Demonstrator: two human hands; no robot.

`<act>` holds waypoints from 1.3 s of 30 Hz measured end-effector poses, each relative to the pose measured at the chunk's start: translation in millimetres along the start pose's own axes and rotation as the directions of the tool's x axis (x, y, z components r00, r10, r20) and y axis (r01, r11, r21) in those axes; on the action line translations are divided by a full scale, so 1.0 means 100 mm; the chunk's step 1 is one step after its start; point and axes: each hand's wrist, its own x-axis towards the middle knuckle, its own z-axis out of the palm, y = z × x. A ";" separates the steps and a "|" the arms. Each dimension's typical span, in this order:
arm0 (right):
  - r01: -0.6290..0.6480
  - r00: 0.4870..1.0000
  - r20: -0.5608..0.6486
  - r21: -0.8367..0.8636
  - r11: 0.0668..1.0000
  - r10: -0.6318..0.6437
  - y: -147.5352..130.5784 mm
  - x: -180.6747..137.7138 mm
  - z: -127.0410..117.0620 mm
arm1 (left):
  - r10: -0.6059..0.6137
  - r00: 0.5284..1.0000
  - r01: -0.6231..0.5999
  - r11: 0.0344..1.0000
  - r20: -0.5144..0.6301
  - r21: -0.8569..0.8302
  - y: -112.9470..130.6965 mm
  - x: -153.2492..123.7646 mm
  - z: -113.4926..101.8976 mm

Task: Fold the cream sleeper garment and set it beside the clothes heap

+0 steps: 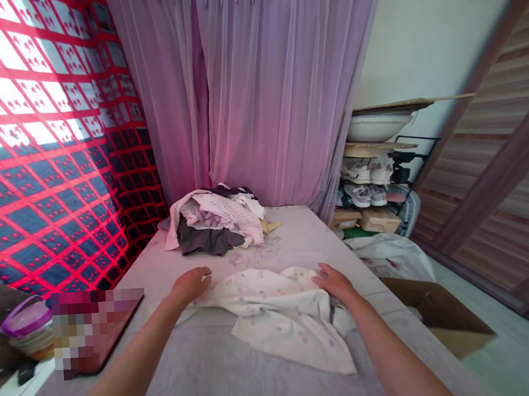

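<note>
A white garment with small pink and purple prints lies spread and wrinkled across the table in front of me. One part of it hangs toward me at the lower right. Over its left end is my left hand, fingers loosely bent and apart, nothing visibly pinched. At the opposite end, my right hand rests its fingertips on the fabric, fingers apart. Beyond both hands sits a heap of crumpled clothes, with pale pink, white and dark grey pieces.
The pale table reaches back to purple curtains. A blurred-out red-edged item lies at its left edge. On the right stand an open cardboard box, a plastic bag and a rack with shoes. A red-checked cloth hangs left.
</note>
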 end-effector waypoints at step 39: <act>0.579 0.662 -0.048 0.666 0.470 -0.748 -1.87 -1.05 -0.94 | -0.342 0.578 -0.340 0.724 -0.741 -0.600 0.41 -0.08 -2.62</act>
